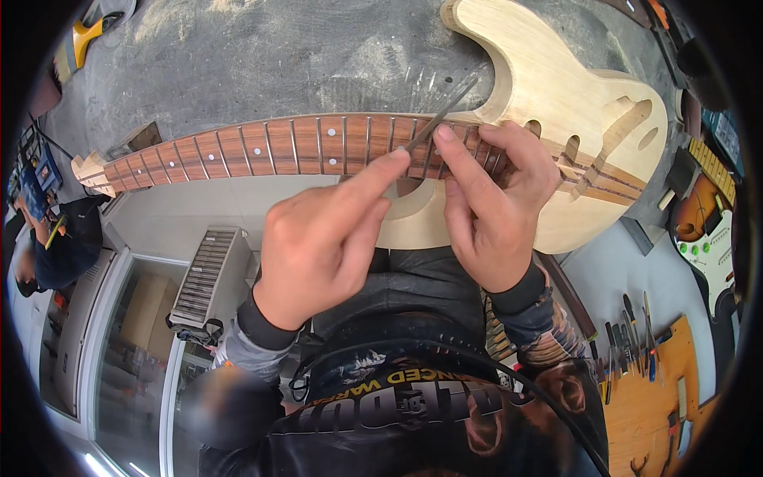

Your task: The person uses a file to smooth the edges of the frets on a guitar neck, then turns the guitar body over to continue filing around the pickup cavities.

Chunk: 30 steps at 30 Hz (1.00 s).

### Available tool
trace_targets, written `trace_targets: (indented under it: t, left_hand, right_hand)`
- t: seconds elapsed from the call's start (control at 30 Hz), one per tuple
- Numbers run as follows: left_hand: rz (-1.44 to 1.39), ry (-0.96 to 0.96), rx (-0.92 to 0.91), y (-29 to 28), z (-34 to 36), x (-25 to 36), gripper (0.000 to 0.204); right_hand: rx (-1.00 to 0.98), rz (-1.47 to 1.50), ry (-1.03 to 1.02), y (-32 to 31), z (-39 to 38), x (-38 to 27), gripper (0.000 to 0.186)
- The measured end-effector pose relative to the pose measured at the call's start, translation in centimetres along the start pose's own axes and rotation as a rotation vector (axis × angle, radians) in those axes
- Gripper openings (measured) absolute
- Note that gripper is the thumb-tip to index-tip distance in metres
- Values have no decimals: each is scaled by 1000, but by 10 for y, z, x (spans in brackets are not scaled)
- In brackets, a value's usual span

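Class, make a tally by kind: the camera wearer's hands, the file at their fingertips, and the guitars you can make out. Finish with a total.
Hands: 2 (left hand, right hand)
Files: 1 (slim dark file)
Guitars: 2 (bare-wood guitar, sunburst guitar)
Total: 5

The bench [238,71] is lit brightly and evenly by pale light, and thin highlights are caught along the frets [320,145]. White streaks of glare are shown at the lower left rim. The shirt [334,449] is rendered nearly black. The neck [307,151] is bent into an arc by the fisheye lens, the corners are lost to black, and a patch at lower left is heavily blurred.
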<state>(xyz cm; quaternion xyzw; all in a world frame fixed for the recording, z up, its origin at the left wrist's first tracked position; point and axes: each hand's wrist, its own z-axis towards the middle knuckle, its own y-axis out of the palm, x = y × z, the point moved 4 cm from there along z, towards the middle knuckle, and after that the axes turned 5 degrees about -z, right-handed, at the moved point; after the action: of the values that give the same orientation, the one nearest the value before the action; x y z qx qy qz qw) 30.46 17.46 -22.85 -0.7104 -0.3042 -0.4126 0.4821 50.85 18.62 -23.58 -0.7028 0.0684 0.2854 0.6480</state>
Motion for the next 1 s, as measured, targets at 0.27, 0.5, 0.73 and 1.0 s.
trace_targets:
  t: [0.27,0.5,0.73,1.0]
  left_hand:
    - [-1099,-656,38,2,-48,-12,49]
    - [-129,-157,16,-4,-21,1,53]
    - [294,200,-66,-9,-4,7,60]
    - [-948,-208,264,24,-26,15,27]
  right_hand:
    - [-21,-1,16,0,0,0,68]
    - [-41,11,19,1,0,0,67]
    - [17,-23,-9,-1,-2,1,67]
    - [-255,893,258,-6,-22,-39,55]
